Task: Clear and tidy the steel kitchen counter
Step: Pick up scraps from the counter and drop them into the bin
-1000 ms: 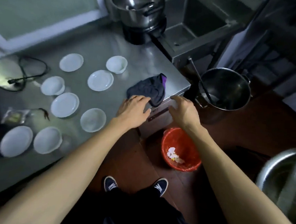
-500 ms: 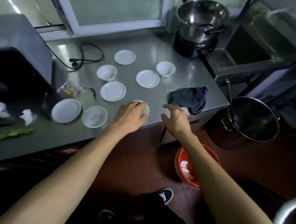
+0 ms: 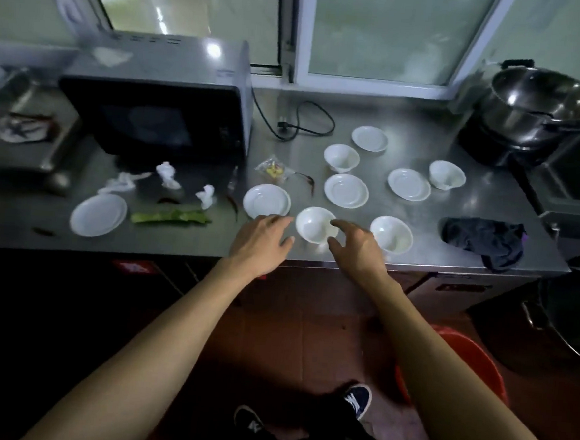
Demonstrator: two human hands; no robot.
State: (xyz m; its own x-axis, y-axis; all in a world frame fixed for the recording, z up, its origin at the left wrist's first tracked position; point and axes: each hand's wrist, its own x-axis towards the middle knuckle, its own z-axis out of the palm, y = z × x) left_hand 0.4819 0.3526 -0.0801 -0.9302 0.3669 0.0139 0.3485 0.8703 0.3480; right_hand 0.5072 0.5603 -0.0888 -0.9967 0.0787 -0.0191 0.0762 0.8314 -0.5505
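Two hands now frame one small white ceramic bowl [image 3: 315,224] close to the front edge of the steel tabletop [image 3: 481,212]; a second ago both were at the right front corner beside the crumpled dark cloth [image 3: 483,239], and half a second ago the left hand covered a bowl. The left hand [image 3: 262,241] hovers just left of the bowl, fingers spread and relaxed, holding nothing; the right hand [image 3: 354,247] reaches in from the right with loosely curved fingers, one fingertip at the rim, also holding nothing. Contact is hard to confirm through the blur. The cloth lies untouched, so gathering crockery looks like the step in hand. Much remains: white saucers and bowls scattered across the middle, crumpled white tissues [image 3: 168,176] and a green vegetable scrap [image 3: 170,217] before the black microwave oven [image 3: 158,118], towards the left end.
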